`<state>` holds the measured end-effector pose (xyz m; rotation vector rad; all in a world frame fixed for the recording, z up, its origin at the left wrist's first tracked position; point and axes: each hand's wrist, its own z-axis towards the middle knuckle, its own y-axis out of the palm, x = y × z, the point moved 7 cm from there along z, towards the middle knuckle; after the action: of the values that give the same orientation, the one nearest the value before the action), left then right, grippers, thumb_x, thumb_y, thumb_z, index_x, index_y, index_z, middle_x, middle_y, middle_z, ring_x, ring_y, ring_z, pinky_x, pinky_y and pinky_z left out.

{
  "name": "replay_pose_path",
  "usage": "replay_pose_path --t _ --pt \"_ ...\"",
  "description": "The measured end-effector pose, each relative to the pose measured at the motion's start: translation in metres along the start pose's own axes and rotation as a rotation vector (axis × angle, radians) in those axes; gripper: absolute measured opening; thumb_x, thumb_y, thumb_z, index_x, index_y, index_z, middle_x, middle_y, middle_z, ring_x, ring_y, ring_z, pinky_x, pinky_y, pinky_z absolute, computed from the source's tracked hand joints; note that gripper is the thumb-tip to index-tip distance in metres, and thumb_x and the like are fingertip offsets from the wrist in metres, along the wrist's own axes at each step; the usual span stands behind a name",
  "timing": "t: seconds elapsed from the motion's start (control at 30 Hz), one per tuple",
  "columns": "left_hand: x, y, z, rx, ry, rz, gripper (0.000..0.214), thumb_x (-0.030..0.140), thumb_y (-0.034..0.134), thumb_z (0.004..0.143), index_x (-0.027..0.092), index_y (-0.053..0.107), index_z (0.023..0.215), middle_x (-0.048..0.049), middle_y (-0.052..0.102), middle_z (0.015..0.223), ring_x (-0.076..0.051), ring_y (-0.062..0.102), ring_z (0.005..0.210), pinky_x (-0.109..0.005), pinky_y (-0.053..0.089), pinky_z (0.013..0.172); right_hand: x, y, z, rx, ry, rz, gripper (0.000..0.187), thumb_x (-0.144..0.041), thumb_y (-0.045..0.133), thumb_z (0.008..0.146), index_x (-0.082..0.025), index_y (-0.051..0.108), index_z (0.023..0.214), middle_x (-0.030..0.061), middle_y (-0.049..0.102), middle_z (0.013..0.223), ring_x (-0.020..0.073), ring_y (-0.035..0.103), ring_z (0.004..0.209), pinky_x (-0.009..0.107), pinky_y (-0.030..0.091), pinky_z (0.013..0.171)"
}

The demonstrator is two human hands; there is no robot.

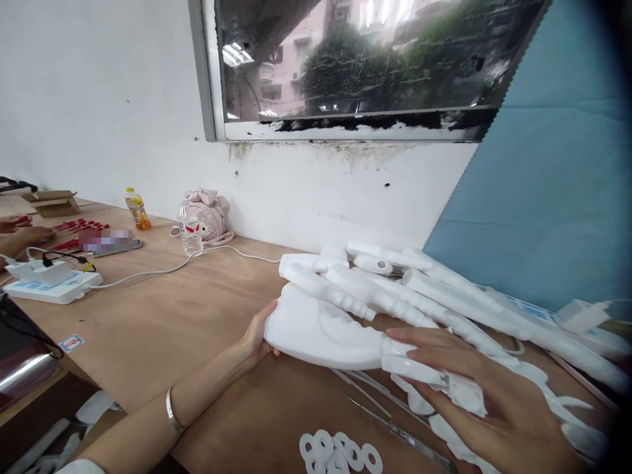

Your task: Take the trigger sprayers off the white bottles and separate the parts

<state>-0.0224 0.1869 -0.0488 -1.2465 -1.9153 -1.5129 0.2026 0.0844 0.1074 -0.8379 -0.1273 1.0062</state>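
A white plastic bottle (320,329) lies tilted on its side just above the table, its neck pointing right. My left hand (257,336) grips the bottle's base, thumb on top and fingers underneath. At the neck, my right hand (474,382) is closed around a white trigger spray head (434,372), which meets the bottle's mouth. Its fingers partly cover the head, so I cannot tell how tightly the two parts are joined. Below them lie several flat white rings (338,451) and a thin metal-tipped tool (395,428).
White plastic parts with ridged grips (390,296) are heaped behind the bottle. On the left are a power strip (54,286) with a trailing cable, a water bottle (190,227), a pink bag (207,217) and a drink bottle (138,209). Another person's hands (29,234) show at the far left.
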Motion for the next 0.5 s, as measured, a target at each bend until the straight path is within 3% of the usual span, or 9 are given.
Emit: replay_pose_path --t 0.07,0.13,0.23,0.33,0.5 --pt "-0.001 0.000 0.001 -0.009 -0.009 -0.011 0.038 0.039 0.044 0.085 0.007 0.056 0.101 -0.0013 0.060 0.049 -0.013 0.054 0.033 -0.020 0.037 0.023 0.001 0.001 -0.002 -0.036 -0.046 -0.034 0.040 -0.012 0.056 0.074 -0.034 0.051 0.108 0.0011 0.061 0.112 0.0229 0.057 0.105 0.036 0.049 0.088" --pt "-0.002 0.001 0.001 -0.020 -0.019 -0.024 0.038 0.038 0.045 0.084 0.007 0.055 0.104 -0.0012 0.060 0.050 -0.013 0.054 0.034 -0.020 0.038 0.023 0.002 -0.001 -0.001 0.006 -0.015 -0.069 0.036 -0.018 0.058 0.075 -0.035 0.052 0.106 -0.0005 0.063 0.109 0.0218 0.059 0.101 0.034 0.049 0.087" --pt "-0.002 0.002 0.001 -0.048 -0.021 -0.042 0.037 0.039 0.045 0.084 0.008 0.056 0.103 -0.0014 0.061 0.053 -0.013 0.055 0.036 -0.020 0.039 0.025 0.010 -0.007 -0.001 0.139 0.228 -0.183 0.022 -0.038 0.059 0.075 -0.032 0.056 0.095 -0.0004 0.068 0.091 0.0232 0.065 0.081 0.033 0.054 0.071" --pt "0.000 0.007 -0.002 -0.093 -0.023 -0.046 0.040 0.042 0.042 0.085 0.008 0.057 0.100 -0.0020 0.061 0.055 -0.012 0.054 0.037 -0.020 0.039 0.027 0.023 -0.012 -0.008 0.259 0.558 -0.273 0.034 -0.057 0.057 0.068 -0.027 0.057 0.084 0.0019 0.068 0.068 0.0242 0.063 0.054 0.032 0.052 0.046" --pt "0.001 0.017 -0.008 -0.177 -0.015 -0.035 0.047 0.047 0.033 0.088 0.009 0.057 0.103 -0.0049 0.062 0.062 -0.013 0.056 0.043 -0.021 0.041 0.033 0.042 -0.018 -0.013 0.312 0.781 -0.196 0.036 -0.059 0.054 0.068 -0.026 0.056 0.084 0.0042 0.068 0.072 0.0268 0.065 0.064 0.034 0.054 0.052"
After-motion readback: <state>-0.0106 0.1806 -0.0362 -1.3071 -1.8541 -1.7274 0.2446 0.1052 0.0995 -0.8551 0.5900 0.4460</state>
